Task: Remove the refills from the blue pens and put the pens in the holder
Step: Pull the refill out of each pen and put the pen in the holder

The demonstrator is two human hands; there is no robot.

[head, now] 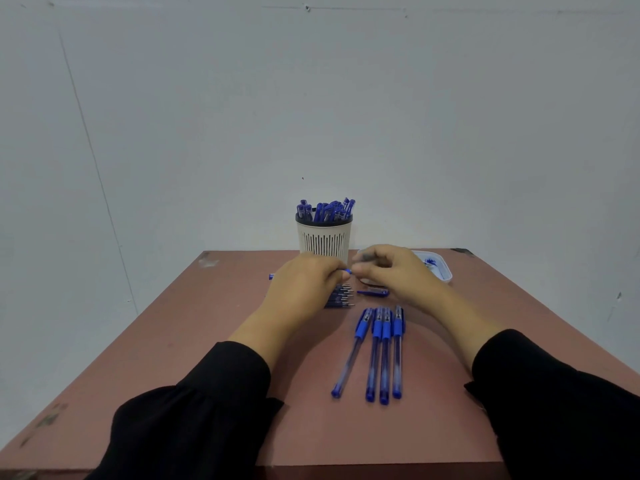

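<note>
My left hand (304, 289) grips a blue pen (347, 271) lying crosswise; its blue end pokes out by the fingertips, and its other end (271, 276) shows left of the hand. My right hand (391, 271) hovers with curled fingers just right of that tip; whether it pinches anything is hidden. Several capped blue pens (381, 351) lie side by side on the table. A loose blue cap (373, 292) lies under my right hand. Several refills (341, 297) lie in a row, partly hidden by my left hand. The cream slotted holder (324, 239) at the back holds several blue pens.
A white tray (446, 271) sits at the back right of the reddish-brown table (207, 341), partly hidden by my right hand, with small blue bits in it. A plain wall stands right behind the table.
</note>
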